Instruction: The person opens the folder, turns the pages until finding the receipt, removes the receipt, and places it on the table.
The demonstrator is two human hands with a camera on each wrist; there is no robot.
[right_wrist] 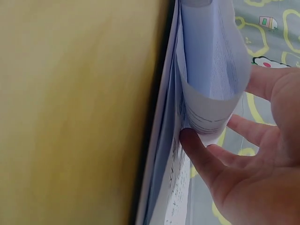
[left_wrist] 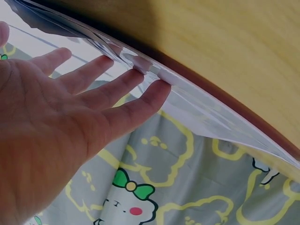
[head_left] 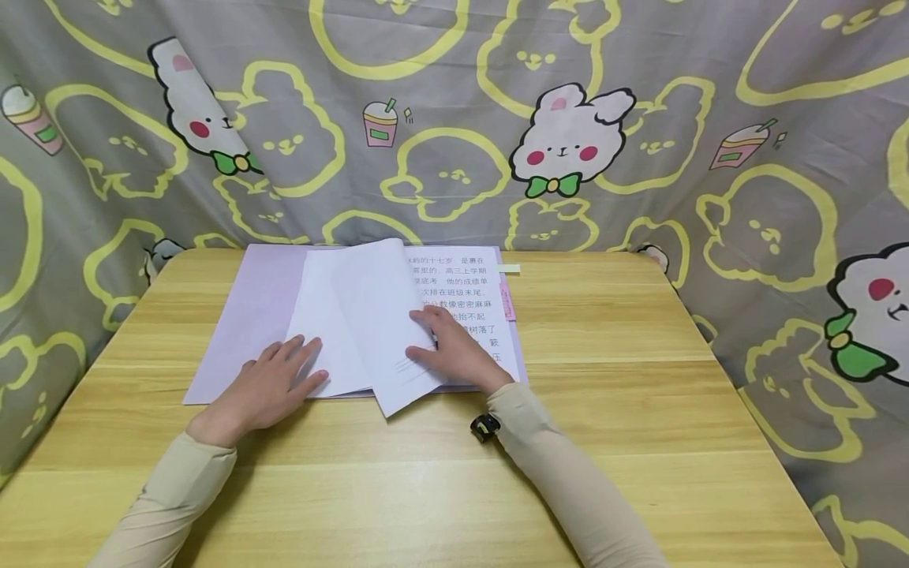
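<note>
A booklet with a light purple cover (head_left: 237, 323) lies spread on the table, its white pages turned out. One loose-looking page (head_left: 387, 331) stands partly lifted and slants across the middle, its lower corner past the booklet's near edge. In the right wrist view this page (right_wrist: 218, 89) bows into a curve. My right hand (head_left: 450, 347) is at the right side of the lifted page, fingers spread and fingertips against it. With fingers spread, my left hand (head_left: 273, 386) rests its fingertips on the left-hand pages (head_left: 319, 315) near their lower left edge.
Printed text (head_left: 458, 284) shows on the right page. A pale green tab (head_left: 508, 268) and a pink tab (head_left: 506, 300) stick out at the booklet's right edge. The wooden table (head_left: 604, 394) meets a patterned grey curtain (head_left: 440, 95) behind and at both sides.
</note>
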